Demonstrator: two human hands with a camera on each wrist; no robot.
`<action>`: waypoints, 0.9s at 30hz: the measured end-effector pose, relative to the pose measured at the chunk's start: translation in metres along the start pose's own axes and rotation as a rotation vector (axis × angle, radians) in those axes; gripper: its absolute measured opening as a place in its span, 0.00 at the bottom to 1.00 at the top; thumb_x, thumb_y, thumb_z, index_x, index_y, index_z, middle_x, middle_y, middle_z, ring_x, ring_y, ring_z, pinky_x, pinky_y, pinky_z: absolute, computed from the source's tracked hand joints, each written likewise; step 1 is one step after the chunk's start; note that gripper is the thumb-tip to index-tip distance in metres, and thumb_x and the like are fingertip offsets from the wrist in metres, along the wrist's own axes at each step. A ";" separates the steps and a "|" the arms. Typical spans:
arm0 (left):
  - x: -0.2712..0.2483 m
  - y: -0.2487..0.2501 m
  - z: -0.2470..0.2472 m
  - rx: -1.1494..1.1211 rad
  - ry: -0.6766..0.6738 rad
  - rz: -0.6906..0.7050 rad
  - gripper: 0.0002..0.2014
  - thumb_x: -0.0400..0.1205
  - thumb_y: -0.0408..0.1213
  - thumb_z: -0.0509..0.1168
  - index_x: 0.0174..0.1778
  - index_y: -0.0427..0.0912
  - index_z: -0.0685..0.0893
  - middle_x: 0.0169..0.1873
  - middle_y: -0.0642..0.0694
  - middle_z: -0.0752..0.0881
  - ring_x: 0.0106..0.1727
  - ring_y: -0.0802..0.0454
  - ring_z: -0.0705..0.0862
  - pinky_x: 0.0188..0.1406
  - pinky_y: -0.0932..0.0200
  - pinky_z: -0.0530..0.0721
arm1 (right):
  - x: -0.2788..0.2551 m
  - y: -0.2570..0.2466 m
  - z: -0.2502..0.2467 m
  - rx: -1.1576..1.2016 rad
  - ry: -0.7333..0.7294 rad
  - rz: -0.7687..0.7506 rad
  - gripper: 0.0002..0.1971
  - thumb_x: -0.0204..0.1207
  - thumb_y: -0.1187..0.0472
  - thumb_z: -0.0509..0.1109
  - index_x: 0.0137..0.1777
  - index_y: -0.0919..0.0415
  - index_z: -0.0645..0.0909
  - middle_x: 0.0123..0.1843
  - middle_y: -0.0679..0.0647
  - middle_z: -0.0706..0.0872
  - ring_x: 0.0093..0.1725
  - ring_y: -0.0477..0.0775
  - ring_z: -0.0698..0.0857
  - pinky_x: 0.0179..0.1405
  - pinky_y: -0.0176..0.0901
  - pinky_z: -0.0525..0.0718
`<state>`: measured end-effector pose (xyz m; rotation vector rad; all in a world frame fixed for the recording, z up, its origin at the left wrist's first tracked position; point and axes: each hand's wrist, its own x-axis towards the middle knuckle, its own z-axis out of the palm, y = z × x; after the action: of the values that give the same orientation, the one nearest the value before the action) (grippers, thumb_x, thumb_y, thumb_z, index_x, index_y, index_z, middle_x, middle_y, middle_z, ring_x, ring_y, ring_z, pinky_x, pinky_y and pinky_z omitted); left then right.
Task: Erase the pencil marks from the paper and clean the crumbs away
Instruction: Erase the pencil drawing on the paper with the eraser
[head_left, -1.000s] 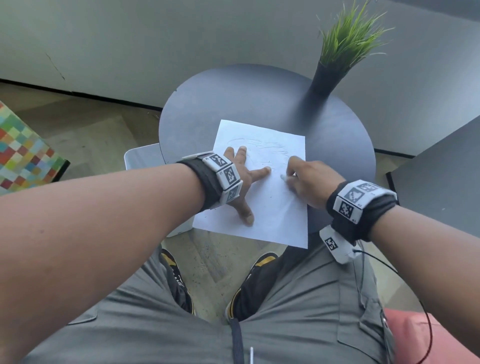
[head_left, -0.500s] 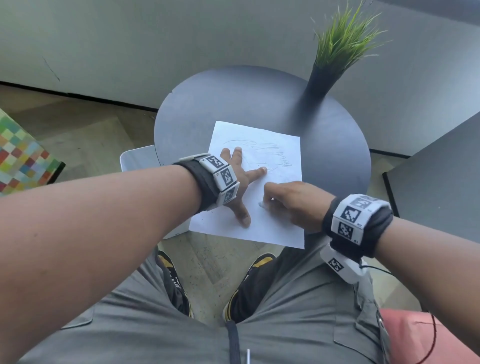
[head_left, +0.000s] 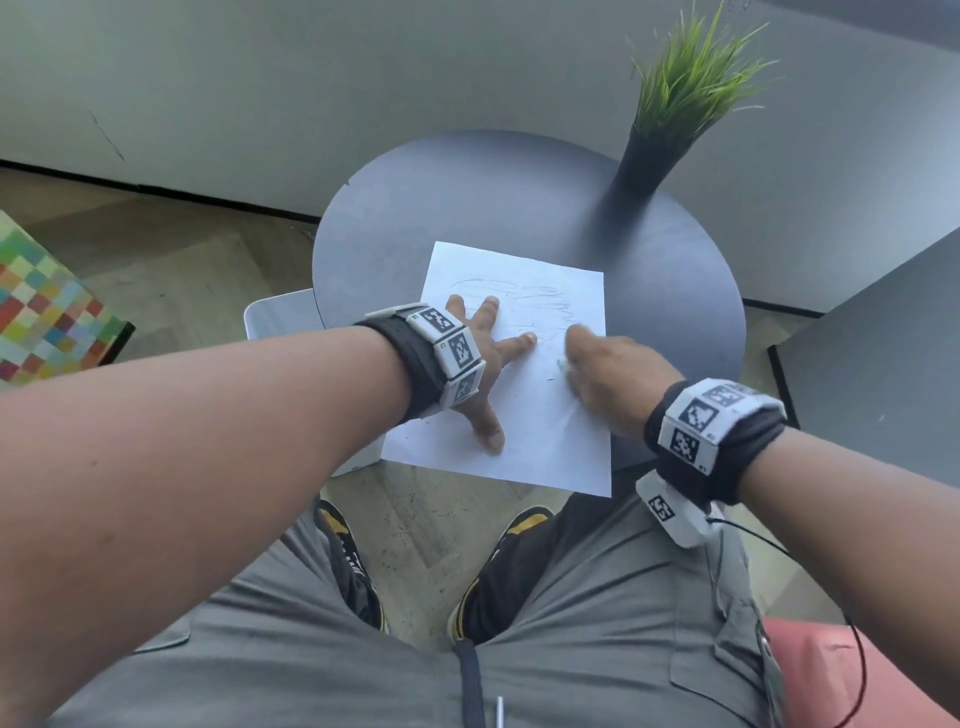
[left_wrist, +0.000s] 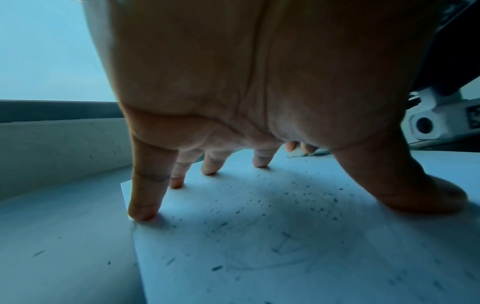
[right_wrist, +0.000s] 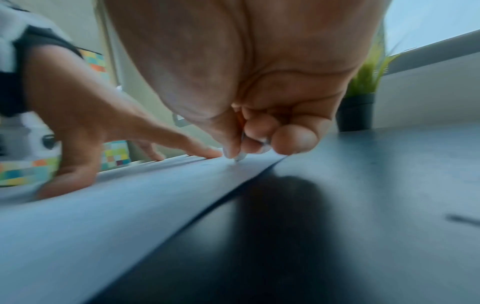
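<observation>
From above, your left hand (head_left: 480, 364) presses spread fingers on the paper (head_left: 540, 431) on the round table (head_left: 467, 208), your left wrist view shows dark crumbs (left_wrist: 298, 197) on it, and your right wrist view shows your right hand (right_wrist: 259, 131) pinching a small eraser (right_wrist: 240, 157) against the sheet.

A: Paper (head_left: 550, 415) lies on the tabletop (head_left: 467, 208) at its near edge, near corners overhanging. Potted plant (head_left: 649, 156) stands at the far right, behind the paper.

B: Hands?

A: Left hand (head_left: 483, 364) on the paper's left half, fingers spread. Right hand (head_left: 608, 374) to its right, over the right edge, eraser (right_wrist: 240, 157) on the sheet. Crumbs (left_wrist: 285, 197) lie under the left palm.
</observation>
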<state>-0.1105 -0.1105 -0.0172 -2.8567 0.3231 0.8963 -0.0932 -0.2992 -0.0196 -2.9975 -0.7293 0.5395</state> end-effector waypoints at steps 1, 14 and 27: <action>0.000 0.001 0.000 0.003 -0.002 0.001 0.68 0.57 0.76 0.75 0.84 0.69 0.36 0.86 0.41 0.34 0.84 0.25 0.41 0.72 0.19 0.63 | -0.006 -0.010 0.003 -0.016 -0.044 -0.096 0.06 0.83 0.57 0.57 0.49 0.55 0.61 0.48 0.57 0.81 0.41 0.62 0.77 0.40 0.50 0.77; 0.000 0.006 -0.003 -0.057 0.068 0.001 0.57 0.63 0.82 0.64 0.85 0.62 0.51 0.87 0.40 0.46 0.84 0.26 0.43 0.73 0.22 0.62 | 0.012 0.025 0.003 0.265 0.010 0.166 0.10 0.83 0.49 0.61 0.53 0.54 0.72 0.48 0.56 0.83 0.47 0.60 0.82 0.43 0.49 0.78; 0.008 0.006 0.002 -0.053 0.081 0.033 0.62 0.60 0.82 0.67 0.85 0.68 0.39 0.87 0.45 0.40 0.85 0.29 0.44 0.71 0.25 0.69 | 0.012 0.000 -0.003 0.066 -0.016 -0.084 0.10 0.83 0.52 0.59 0.59 0.54 0.73 0.53 0.59 0.84 0.51 0.63 0.81 0.48 0.51 0.81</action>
<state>-0.1073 -0.1170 -0.0239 -2.9501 0.3623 0.8083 -0.0817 -0.2937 -0.0204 -2.8908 -0.8171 0.5728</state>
